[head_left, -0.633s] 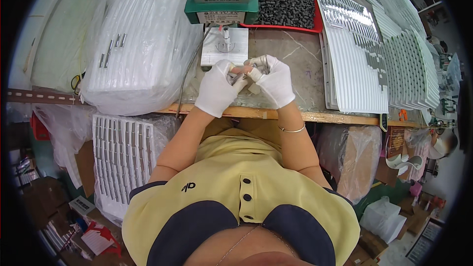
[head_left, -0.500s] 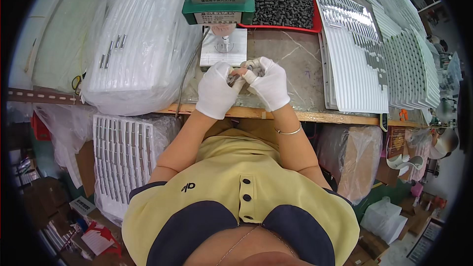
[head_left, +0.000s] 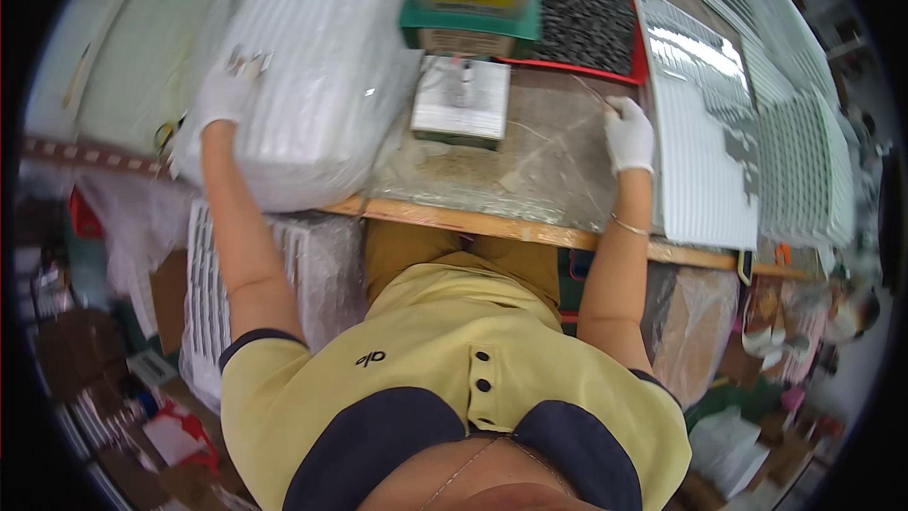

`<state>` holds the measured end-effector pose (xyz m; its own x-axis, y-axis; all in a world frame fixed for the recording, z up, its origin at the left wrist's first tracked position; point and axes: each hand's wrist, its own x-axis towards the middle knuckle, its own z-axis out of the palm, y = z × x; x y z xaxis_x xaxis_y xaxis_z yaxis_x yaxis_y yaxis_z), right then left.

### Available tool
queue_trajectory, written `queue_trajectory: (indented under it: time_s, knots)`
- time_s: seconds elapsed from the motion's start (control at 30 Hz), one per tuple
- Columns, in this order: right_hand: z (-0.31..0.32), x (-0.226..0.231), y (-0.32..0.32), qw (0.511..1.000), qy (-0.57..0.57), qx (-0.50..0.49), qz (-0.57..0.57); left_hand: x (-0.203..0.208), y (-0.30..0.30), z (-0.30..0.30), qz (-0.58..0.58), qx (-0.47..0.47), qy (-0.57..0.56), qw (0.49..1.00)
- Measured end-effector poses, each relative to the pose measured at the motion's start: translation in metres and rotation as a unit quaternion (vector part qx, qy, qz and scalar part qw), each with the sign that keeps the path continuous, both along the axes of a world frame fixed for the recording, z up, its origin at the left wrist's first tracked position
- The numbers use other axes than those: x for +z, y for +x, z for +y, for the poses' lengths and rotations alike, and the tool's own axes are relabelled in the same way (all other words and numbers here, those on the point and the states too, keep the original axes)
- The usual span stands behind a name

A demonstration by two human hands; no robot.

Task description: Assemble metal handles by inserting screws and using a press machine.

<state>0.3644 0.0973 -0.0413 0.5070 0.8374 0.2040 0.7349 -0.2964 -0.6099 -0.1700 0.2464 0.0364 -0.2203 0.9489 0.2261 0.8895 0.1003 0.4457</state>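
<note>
My left hand, in a white glove, reaches over the plastic-wrapped white ribbed tray at the left. Its fingertips are at a few small shiny metal pins lying on the wrap; blur hides how the fingers sit. My right hand, gloved too, is above the table between the press and the right-hand tray. Its thumb and fingers are drawn together, and anything between them cannot be made out. Away from both hands, the bench press stands over its metal base block.
A red bin of small black parts stands behind my right hand. Right of it lies a white ribbed tray partly filled with shiny pieces, with stacked trays beyond. The table's wooden edge runs in front of me.
My hands were together in front of the press, fingers closed around small parts. They have parted: the left went to the pins on the left tray, the right toward the right-hand tray.
</note>
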Motion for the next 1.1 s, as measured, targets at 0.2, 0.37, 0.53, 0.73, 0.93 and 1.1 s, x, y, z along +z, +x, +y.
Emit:
queue_trajectory:
  time_s: [0.2, 0.37, 0.53, 0.73, 0.93, 1.1]
  knots:
    - [0.026, 0.024, -0.011, 0.991, -0.083, -0.047, -0.092, -0.026, -0.001, 0.044, 0.200, -0.059, -0.130, 0.969]
    - [0.055, 0.034, -0.001, 0.985, -0.101, -0.068, -0.124, -0.024, 0.000, 0.034, -0.082, -0.079, -0.025, 0.993]
    - [0.082, 0.037, 0.006, 0.981, -0.152, -0.018, -0.119, 0.037, 0.089, -0.072, -0.243, -0.157, -0.033, 0.957]
    - [0.078, 0.042, -0.006, 0.981, -0.116, -0.011, -0.157, 0.003, 0.203, -0.121, -0.434, -0.243, -0.250, 0.831]
    - [0.078, 0.034, -0.006, 0.981, -0.120, 0.006, -0.153, -0.026, 0.268, -0.122, -0.387, -0.266, -0.264, 0.842]
    - [0.014, 0.065, -0.029, 0.981, 0.001, 0.192, -0.029, -0.073, 0.287, -0.112, -0.353, -0.298, -0.103, 0.881]
